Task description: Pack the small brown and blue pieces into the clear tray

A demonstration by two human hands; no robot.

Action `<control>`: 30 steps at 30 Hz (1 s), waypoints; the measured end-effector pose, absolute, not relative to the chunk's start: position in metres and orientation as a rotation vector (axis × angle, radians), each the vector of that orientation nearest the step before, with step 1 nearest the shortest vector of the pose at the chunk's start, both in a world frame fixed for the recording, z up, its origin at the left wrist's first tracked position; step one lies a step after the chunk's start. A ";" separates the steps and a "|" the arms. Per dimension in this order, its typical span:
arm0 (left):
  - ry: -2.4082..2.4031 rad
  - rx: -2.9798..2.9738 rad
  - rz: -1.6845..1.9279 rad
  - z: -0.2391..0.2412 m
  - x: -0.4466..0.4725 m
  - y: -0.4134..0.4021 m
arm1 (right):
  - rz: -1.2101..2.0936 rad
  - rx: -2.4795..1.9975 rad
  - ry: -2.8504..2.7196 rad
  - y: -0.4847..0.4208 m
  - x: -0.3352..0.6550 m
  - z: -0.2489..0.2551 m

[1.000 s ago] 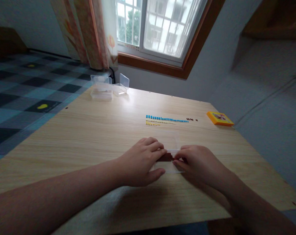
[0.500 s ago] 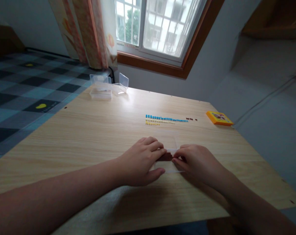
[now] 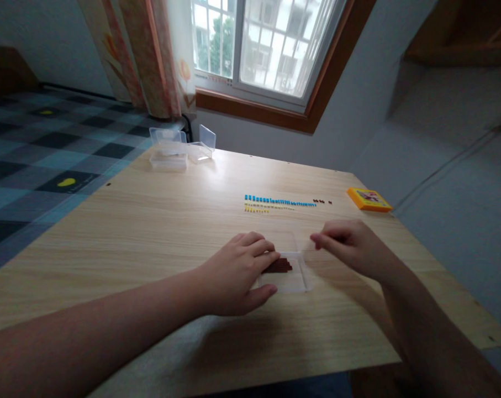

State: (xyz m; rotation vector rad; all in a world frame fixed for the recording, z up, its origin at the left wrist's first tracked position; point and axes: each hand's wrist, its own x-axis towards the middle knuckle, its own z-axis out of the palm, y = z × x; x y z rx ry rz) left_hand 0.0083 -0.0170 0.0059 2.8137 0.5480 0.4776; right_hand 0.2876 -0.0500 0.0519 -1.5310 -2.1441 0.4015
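A small clear plastic box (image 3: pixel 296 281) lies with its lid (image 3: pixel 285 240) folded back on the table. Inside is a stack of thin dark-brown strips (image 3: pixel 280 266), stepped at the right end. My left hand (image 3: pixel 242 273) spans the box's left end, thumb on the near side and fingers over the far side and the strips' left part. To the right of the box and off it, my right hand (image 3: pixel 349 243) hangs above the table, thumb and fingertips pinched together. Whatever is between those fingertips is too small or hidden to make out.
Beyond the box run rows of tiny blue pieces (image 3: pixel 275 200) and yellow pieces (image 3: pixel 256 210), with a few brown pieces (image 3: pixel 318 200) to their right. A yellow-orange box (image 3: pixel 368 200) sits near the right edge. Clear open containers (image 3: pixel 168 160) stand at the back left.
My right hand has lifted off the brown strips and moved up and to the right, fingers still pinched. My left hand has stayed on the box.
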 end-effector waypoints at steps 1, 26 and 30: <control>0.548 2.813 0.481 0.006 0.008 -0.017 | 0.301 -1.521 -2.017 -0.042 0.299 0.051; 0.521 2.787 0.564 0.009 0.005 -0.016 | -0.102 -1.865 -1.639 0.082 0.367 -0.041; 0.524 2.762 0.557 0.010 0.005 -0.017 | -0.065 -1.848 -1.661 0.096 0.368 -0.039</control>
